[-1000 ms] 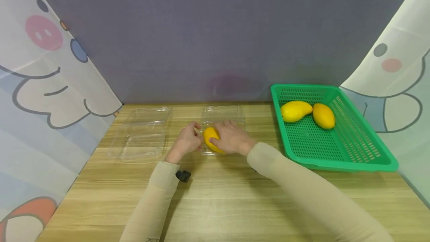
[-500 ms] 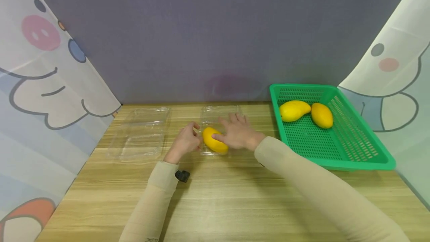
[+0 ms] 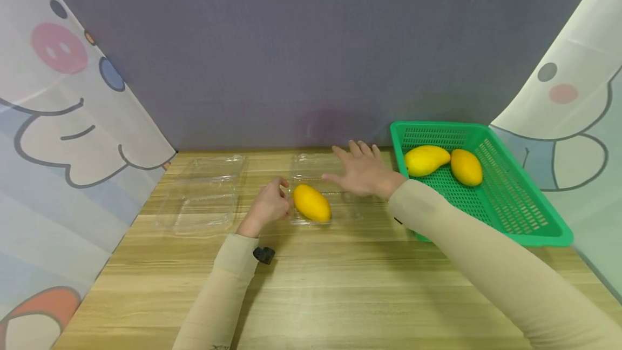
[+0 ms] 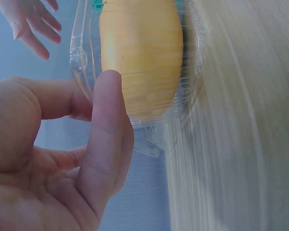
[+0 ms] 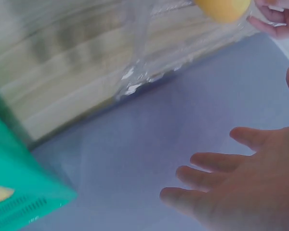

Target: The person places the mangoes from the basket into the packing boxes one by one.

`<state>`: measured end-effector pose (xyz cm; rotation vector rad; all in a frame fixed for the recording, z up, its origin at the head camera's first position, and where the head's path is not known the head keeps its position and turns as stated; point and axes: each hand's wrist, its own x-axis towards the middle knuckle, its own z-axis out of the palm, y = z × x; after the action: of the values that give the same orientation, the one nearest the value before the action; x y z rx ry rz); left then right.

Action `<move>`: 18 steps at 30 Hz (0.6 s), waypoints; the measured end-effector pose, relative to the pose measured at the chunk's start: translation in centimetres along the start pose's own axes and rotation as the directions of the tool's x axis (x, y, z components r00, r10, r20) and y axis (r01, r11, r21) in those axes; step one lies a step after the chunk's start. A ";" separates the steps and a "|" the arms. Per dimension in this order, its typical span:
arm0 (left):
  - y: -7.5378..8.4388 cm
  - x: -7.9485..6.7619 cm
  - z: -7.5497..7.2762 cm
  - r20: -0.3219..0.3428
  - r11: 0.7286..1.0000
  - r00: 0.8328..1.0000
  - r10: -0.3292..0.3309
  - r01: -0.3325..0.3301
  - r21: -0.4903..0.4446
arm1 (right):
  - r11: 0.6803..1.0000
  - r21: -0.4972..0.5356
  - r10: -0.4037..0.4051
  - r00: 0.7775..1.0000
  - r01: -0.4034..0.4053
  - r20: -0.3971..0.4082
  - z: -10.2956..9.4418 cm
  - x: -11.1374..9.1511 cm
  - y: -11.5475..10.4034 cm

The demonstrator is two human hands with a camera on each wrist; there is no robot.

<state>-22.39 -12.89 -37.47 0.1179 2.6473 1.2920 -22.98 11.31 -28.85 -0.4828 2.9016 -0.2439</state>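
A yellow mango [image 3: 312, 203] lies at the left end of a clear plastic clamshell box [image 3: 346, 210], whose lid [image 3: 313, 164] is folded back towards the rear. At the box's left end, my left hand [image 3: 269, 204] pinches the rim between thumb and fingers; in the left wrist view the index finger [image 4: 107, 101] lies against the outer wall, beside the mango. My right hand [image 3: 364, 169] hovers above the right side of the box, fingers spread, holding nothing. The right wrist view shows the same spread fingers [image 5: 202, 168] away from the fruit.
To the right stands a green perforated basket [image 3: 495, 239] with two more mangoes, one elongated [image 3: 426, 160] and one rounder [image 3: 466, 167]. A second clear clamshell box [image 3: 206, 209] lies unfolded on the left. A grey panel [image 3: 291, 69] closes off the table's back.
My right hand has let go of the mango and moved up and to the right, fingers spreading. The mango has settled slightly to the right, more slanted. My left hand has stayed put.
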 end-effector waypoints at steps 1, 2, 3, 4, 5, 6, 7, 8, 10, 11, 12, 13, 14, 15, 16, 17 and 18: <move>0.0 0.0 0.0 0.001 1.000 1.000 0.000 0.000 -0.003 | 1.000 -0.007 0.001 1.000 -0.001 -0.003 -0.2 -0.1 0.2; 0.0 0.0 0.0 0.001 1.000 1.000 -0.001 0.001 -0.004 | 1.000 -0.014 0.001 1.000 -0.001 -0.006 -0.4 -0.1 0.5; 0.0 -0.1 0.0 0.002 1.000 1.000 -0.002 0.002 -0.008 | 1.000 -0.018 0.002 1.000 -0.002 -0.011 -0.6 -0.2 0.7; 0.0 -0.1 0.0 0.002 1.000 1.000 -0.002 0.002 -0.006 | 1.000 -0.024 0.002 1.000 -0.003 -0.016 -0.8 -0.2 1.0; 0.0 -0.1 0.0 0.002 1.000 1.000 -0.003 0.003 -0.006 | 1.000 -0.030 0.005 1.000 -0.005 -0.019 -1.0 -0.2 1.3; 0.0 0.0 0.0 0.002 1.000 1.000 -0.003 0.003 -0.004 | 0.999 -0.034 0.008 1.000 -0.008 -0.021 -1.1 -0.2 1.6; 0.0 0.0 0.0 0.002 1.000 1.000 -0.002 0.002 0.000 | 0.999 -0.037 0.010 1.000 -0.011 -0.022 -1.3 -0.3 1.8; 0.0 0.0 0.0 0.004 1.000 1.000 -0.003 0.003 0.000 | 0.999 -0.036 0.012 1.000 -0.013 -0.023 -1.4 -0.3 2.1; 0.0 0.0 0.0 0.008 1.000 1.000 -0.005 0.005 -0.004 | 0.999 -0.041 0.014 0.999 -0.015 -0.029 -1.7 -0.4 2.6; 0.0 0.0 0.0 0.010 1.000 1.000 -0.007 0.007 -0.008 | 0.999 -0.043 0.016 0.999 -0.017 -0.032 -1.9 -0.5 2.8; 0.0 0.0 0.0 0.011 1.000 1.000 -0.008 0.008 -0.006 | 0.999 -0.042 0.018 0.999 -0.019 -0.034 -2.0 -0.5 3.0; 0.0 0.0 0.0 0.013 1.000 1.000 -0.009 0.009 -0.007 | 0.999 -0.041 0.020 0.999 -0.022 -0.035 -2.2 -0.6 3.3; 0.0 0.0 0.0 0.016 1.000 1.000 -0.011 0.011 -0.007 | 0.999 -0.038 0.025 0.999 -0.026 -0.038 -2.3 -0.6 3.5; 0.0 0.0 0.0 0.015 1.000 1.000 -0.011 0.011 -0.003 | 0.999 -0.038 0.029 0.999 -0.031 -0.040 -2.4 -0.7 3.7; 0.0 0.0 0.0 0.014 1.000 1.000 -0.012 0.012 -0.003 | 0.999 -0.039 0.035 0.998 -0.037 -0.043 -2.5 -0.7 4.0; 0.0 0.0 0.0 0.014 1.000 1.000 -0.013 0.013 0.002 | 0.998 -0.038 0.039 0.998 -0.041 -0.045 -2.5 -0.7 4.2; 0.0 0.0 0.0 0.015 1.000 1.000 -0.015 0.015 0.001 | 0.998 -0.043 0.042 0.998 -0.044 -0.047 -2.5 -0.7 4.4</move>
<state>-22.38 -12.92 -37.51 0.1077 2.6314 1.2806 -24.16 16.02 -27.11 -0.4264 2.9646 -0.1880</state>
